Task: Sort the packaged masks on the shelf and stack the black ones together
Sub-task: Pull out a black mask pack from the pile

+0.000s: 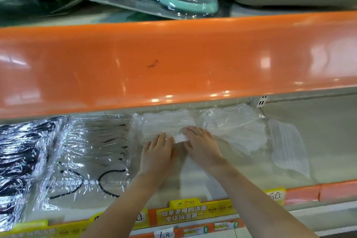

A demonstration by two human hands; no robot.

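**Two hands on a white mask pack**

Both hands lie flat on the shelf [318, 141]. Left hand [157, 150] has straight fingers that press the near edge of a white mask pack [166, 123]. Right hand [201, 145] does the same just beside it. Neither hand grips anything.

Far left sits the black mask stack [23, 158], wrapped in shiny plastic. Next to it are clear packs with black ear loops [92, 152]. To the right lie more white packs [235, 129].

These packs look light, soft and slippery. I think pinching a plastic edge works best. This white pack lies flat, with its long side running left to right.
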